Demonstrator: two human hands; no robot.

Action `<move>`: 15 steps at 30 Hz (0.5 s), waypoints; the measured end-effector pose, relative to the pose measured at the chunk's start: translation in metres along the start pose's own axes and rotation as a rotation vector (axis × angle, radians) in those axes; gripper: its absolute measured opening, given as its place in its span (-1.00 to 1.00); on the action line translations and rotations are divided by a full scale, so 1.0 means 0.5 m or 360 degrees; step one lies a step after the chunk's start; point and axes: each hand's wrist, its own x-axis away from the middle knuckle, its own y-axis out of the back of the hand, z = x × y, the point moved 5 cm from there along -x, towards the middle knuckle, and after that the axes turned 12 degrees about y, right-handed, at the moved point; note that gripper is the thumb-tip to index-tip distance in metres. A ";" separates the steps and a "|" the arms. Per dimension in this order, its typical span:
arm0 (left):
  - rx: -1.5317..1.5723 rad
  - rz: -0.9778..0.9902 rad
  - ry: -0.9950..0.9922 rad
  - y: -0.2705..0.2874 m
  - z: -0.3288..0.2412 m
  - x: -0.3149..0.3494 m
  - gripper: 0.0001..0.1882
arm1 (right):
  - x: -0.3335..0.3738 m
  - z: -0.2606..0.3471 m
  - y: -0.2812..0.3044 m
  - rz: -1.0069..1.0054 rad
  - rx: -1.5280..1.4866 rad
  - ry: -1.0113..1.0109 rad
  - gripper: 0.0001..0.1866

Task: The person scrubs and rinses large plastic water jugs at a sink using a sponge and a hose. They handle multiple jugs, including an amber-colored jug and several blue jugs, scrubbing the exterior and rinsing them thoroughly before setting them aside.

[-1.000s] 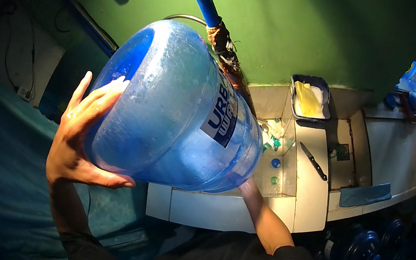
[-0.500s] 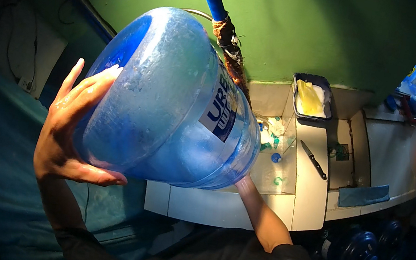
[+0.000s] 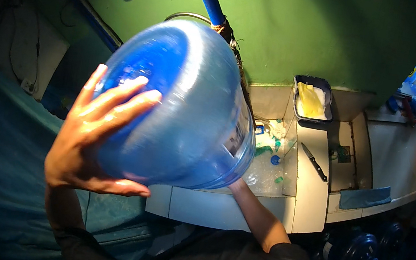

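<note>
Nearest, a dark sleeve on either side, and here's the left hand (image 3: 80, 138) gripping the base of the big blue jug (image 3: 190, 106), fingers spread over its bottom, thumb along the lower side. A broad hold, and a sensible one: those fingers look wet, so firm pressure from the whole palm should beat a pinch. From the right comes the right forearm (image 3: 259, 218), vanishing behind the jug's far end; the right hand is hidden, so nobody can tell whether it grips.

The jug itself lies tilted in the air, base to the left and near, other end over toward the basin (image 3: 271, 99). Its label is blurred, hinting at a quick turn; a slower roll, with both ends supported, would probably keep it from slipping. Best to keep that far end over the basin, too, clear of the hard rim.

Inside the basin sit green scraps and a blue cap (image 3: 275, 160). Just right, a knife (image 3: 314, 162) lies bare on the white bench (image 3: 310, 199): worth giving that blade plenty of room when swinging right. Farther back, a dark tub (image 3: 313, 119) holds something yellow, close against the green wall (image 3: 298, 30).
</note>
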 end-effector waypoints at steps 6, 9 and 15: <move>0.0530 0.0020 0.0091 -0.084 0.058 0.035 0.12 | 0.037 0.043 0.043 -0.0060 -0.0117 0.0042 -0.45; 0.1500 0.0010 0.0755 -0.226 0.157 0.115 0.05 | 0.067 0.140 0.121 -0.0282 -0.0218 0.0191 -0.45; 0.1998 0.0136 0.1456 -0.715 0.281 0.171 -0.09 | 0.113 0.382 0.242 -0.1215 0.0346 0.0949 -0.55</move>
